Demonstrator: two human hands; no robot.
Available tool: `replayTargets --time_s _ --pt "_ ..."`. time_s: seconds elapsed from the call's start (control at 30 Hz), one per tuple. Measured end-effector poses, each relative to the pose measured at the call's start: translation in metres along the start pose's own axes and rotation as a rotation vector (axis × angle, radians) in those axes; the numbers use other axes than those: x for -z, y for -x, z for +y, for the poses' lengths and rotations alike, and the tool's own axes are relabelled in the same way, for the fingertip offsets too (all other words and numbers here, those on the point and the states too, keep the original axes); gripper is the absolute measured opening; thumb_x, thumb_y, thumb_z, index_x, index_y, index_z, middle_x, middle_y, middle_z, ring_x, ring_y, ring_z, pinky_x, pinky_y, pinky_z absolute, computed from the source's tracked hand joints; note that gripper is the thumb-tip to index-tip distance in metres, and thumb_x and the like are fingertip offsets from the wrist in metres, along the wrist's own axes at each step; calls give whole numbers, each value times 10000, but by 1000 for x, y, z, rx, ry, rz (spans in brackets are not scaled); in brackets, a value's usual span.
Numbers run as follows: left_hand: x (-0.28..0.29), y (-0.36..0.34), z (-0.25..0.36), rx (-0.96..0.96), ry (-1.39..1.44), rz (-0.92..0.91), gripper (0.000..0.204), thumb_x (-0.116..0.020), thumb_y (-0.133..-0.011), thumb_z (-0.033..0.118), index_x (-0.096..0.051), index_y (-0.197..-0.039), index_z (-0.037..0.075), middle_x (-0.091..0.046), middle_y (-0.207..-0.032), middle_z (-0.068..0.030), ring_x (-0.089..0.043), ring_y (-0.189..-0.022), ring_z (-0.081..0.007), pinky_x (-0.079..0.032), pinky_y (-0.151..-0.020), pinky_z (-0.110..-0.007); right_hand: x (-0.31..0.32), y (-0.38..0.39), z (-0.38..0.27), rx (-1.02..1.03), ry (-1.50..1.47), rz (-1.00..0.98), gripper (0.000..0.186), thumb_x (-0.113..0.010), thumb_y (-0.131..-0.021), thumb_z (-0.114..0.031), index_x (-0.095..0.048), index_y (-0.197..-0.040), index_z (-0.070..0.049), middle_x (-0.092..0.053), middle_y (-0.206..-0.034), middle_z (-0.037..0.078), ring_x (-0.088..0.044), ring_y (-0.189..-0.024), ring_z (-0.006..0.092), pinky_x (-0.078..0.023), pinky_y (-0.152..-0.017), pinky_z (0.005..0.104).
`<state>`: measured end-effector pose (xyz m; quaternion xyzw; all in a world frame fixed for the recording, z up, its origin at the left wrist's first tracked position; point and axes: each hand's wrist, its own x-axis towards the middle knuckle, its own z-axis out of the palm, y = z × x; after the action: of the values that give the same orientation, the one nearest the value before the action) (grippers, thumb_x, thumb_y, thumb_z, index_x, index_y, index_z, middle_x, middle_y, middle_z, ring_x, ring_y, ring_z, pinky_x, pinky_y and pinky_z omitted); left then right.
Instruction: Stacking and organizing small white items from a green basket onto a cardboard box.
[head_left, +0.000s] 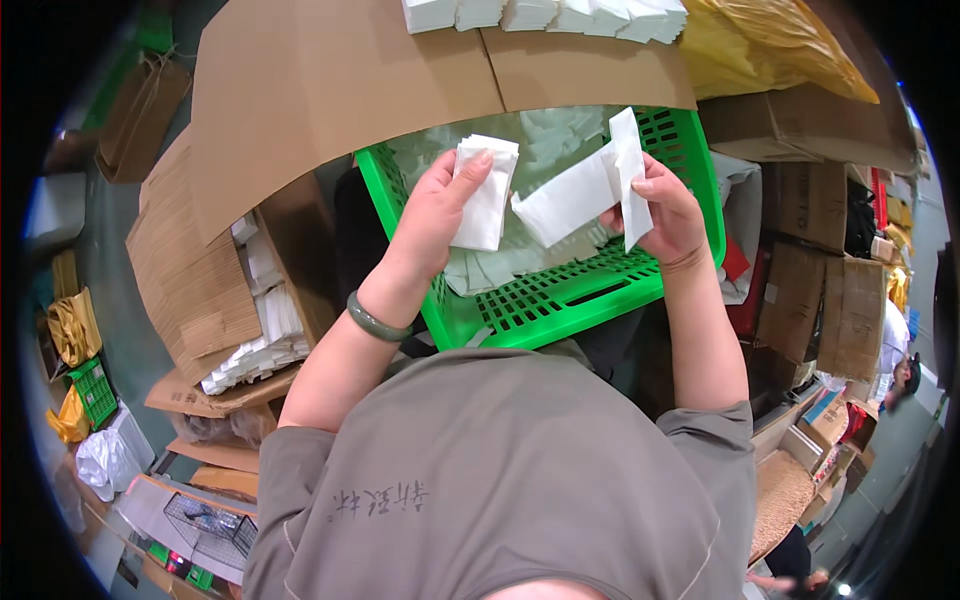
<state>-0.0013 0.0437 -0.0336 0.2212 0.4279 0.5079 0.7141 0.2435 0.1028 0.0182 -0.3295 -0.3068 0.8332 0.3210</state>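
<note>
My left hand (440, 210) grips a small stack of folded white sheets (485, 205), thumb on top. At the right, my right hand (668, 210) pinches a narrow upright white piece (628, 170); another white sheet (565, 200) extends leftward from it, tilted, its end turned up. Both hands are over a green perforated plastic basket (540, 330) holding many loose white sheets (545, 130). Part of the basket's contents is hidden by my hands and what they hold.
Cardboard (300, 70) borders the basket, with white stacks (545, 15) on it and more (270, 330) at left. A yellow bag (770, 40), stacked boxes (800, 300) and a wire basket (210, 525) surround me. A co-worker (895, 365) is at the far right.
</note>
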Motion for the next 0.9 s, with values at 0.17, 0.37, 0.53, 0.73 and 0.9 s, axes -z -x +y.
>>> replayTargets --time_s 0.17,0.37,0.53,0.73,0.9 --pt "1 5 5 -47 236 38 379 -500 -956 347 -498 -1188 46 -627 -1004 -88 -629 -863 -173 -541 -702 -321 -7 -1 -8 137 18 104 431 -560 -796 -164 -486 -1177 23 -625 -981 151 -655 -727 236 -539 -611 304" --pt "2 16 14 -45 372 -239 448 -469 -966 336 -430 -1297 37 -502 -1296 -123 -615 -972 -221 -547 -746 -337 -15 0 0 196 -49 65 441 -550 -796 -130 -470 -1195 41 -617 -1018 167 -662 -811 268 -567 -685 349" --pt "-6 21 11 -98 127 -393 437 -563 -927 309 -451 -1259 47 -492 -1306 -82 -592 -995 -165 -481 -855 -292 -22 -7 17 86 -89 -10 442 -544 -794 -105 -464 -1197 58 -602 -1060 176 -643 -897 281 -575 -767 388" --pt "-2 19 6 -1 60 -280 330 -575 -927 277 -499 -1176 74 -600 -1038 -7 -563 -943 -92 -449 -812 -240 -14 -7 22 79 -94 32 346 -569 -827 -78 -522 -1148 40 -626 -1032 136 -641 -883 222 -544 -748 334" --pt "-3 16 7 46 56 -200 319 -561 -931 281 -524 -1159 60 -607 -1016 -12 -574 -887 -85 -464 -774 -237 -14 3 17 192 396 207 239 -655 -849 -87 -593 -1066 -6 -647 -981 35 -598 -844 93 -480 -762 248"
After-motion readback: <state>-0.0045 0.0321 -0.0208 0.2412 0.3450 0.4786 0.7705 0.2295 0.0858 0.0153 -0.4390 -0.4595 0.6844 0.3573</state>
